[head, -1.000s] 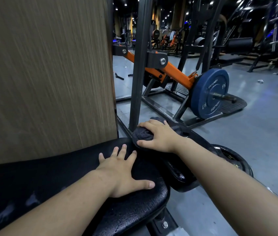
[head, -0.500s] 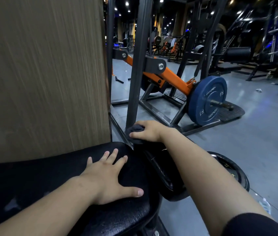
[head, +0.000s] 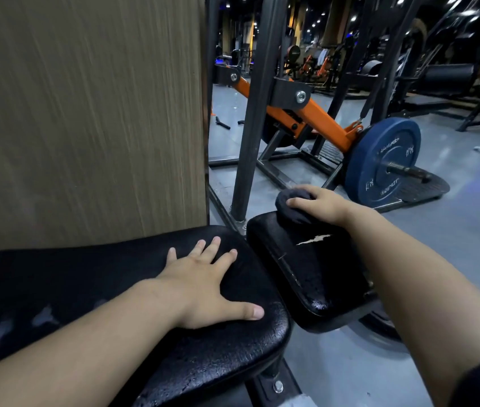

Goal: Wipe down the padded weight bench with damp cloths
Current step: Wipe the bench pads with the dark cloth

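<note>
The black padded bench [head: 209, 356] runs across the lower left, its surface cracked and worn. A second, smaller black pad [head: 315, 274] with a white tear sits just right of it. My left hand [head: 206, 286] lies flat on the long pad, fingers spread, holding nothing. My right hand [head: 321, 204] presses a dark bunched cloth [head: 291, 207] onto the far end of the small pad.
A wood-grain panel [head: 86, 118] stands close behind the bench on the left. A black steel upright [head: 250, 127] rises just past the pads. Beyond it an orange lever arm [head: 318, 116] carries a blue weight plate [head: 379, 163]. Grey gym floor [head: 453, 230] lies to the right.
My right hand and the cloth have moved right and slightly farther along the small pad, which now shows more fully. My left hand has stayed flat on the long pad.
</note>
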Demonstrator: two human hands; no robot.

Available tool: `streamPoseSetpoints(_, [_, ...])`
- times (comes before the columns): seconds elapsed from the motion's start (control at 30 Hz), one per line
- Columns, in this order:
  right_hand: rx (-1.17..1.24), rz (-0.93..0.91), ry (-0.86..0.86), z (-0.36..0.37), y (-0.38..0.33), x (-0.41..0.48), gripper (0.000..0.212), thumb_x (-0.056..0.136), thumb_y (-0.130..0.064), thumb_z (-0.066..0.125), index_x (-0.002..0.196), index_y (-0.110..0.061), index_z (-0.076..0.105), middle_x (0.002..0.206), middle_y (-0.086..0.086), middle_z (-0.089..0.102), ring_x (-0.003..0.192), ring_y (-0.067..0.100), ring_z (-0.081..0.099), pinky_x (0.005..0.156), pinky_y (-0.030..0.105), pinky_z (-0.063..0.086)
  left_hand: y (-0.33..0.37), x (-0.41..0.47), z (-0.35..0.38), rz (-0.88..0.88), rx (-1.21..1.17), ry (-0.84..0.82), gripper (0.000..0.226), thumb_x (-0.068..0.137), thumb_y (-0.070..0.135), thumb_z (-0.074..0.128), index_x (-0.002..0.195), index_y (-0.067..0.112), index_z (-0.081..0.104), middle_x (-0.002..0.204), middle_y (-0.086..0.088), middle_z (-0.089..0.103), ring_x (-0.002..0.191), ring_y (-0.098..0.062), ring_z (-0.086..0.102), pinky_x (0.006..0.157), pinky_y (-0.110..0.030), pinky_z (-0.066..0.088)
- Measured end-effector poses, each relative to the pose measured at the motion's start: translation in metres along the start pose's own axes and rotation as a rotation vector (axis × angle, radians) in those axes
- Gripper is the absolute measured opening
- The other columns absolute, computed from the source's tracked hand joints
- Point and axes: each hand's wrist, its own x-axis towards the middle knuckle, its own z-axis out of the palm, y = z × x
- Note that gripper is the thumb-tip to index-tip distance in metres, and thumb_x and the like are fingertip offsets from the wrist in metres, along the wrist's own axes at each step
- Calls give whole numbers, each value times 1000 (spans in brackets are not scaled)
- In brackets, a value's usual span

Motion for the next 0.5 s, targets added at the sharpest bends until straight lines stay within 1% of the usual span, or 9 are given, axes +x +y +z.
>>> streamPoseSetpoints(0.07, [27,13,0,-5,6,-5,44,78,-59,66,118,-40,61,118,-7,65,112,15,58,102,31,39,0,1,1,0,8,2,122,58,100,33,156,40,-7,163,5,-22,150,-18,-19,119,-61,-5])
streamPoseSetpoints(0.13, [50,17,-1,-10,11,-13,37,82,-55,66,116,-40,61,116,-7,65,109,15,58,98,29,39,0,2,2,2,17,6,124,55,102,31,155,40,-7,163,5,-23,150,-18,-19,119,-61,-5])
streamPoseSetpoints(0.23, [92,23,26,-16,21,-26,37,79,-58,66,113,-45,59,117,-9,65,111,14,58,102,32,40,0,2,3,1,15,13,126,51,103,28,155,41,-7,163,5,-22,151,-17,-18,119,-61,-4])
streamPoseSetpoints(0.33, [159,28,56,-20,34,-46,31,82,-57,64,111,-47,56,116,-14,64,112,10,57,100,28,37,1,1,2,0,18,16,126,50,103,27,155,41,-6,164,5,-21,151,-18,-16,119,-61,-3])
streamPoseSetpoints(0.4, [197,25,94,-21,43,-64,40,78,-62,63,114,-47,56,114,-17,65,111,8,59,103,31,39,2,1,2,-1,22,19,123,55,102,30,156,40,-5,164,5,-20,151,-18,-16,119,-62,-3])
streamPoseSetpoints(0.5, [194,19,134,-21,54,-94,41,81,-61,63,119,-51,52,116,-18,65,113,10,59,108,35,39,3,0,2,-1,21,21,121,59,100,33,156,39,-4,164,4,-19,151,-19,-16,119,-62,-4])
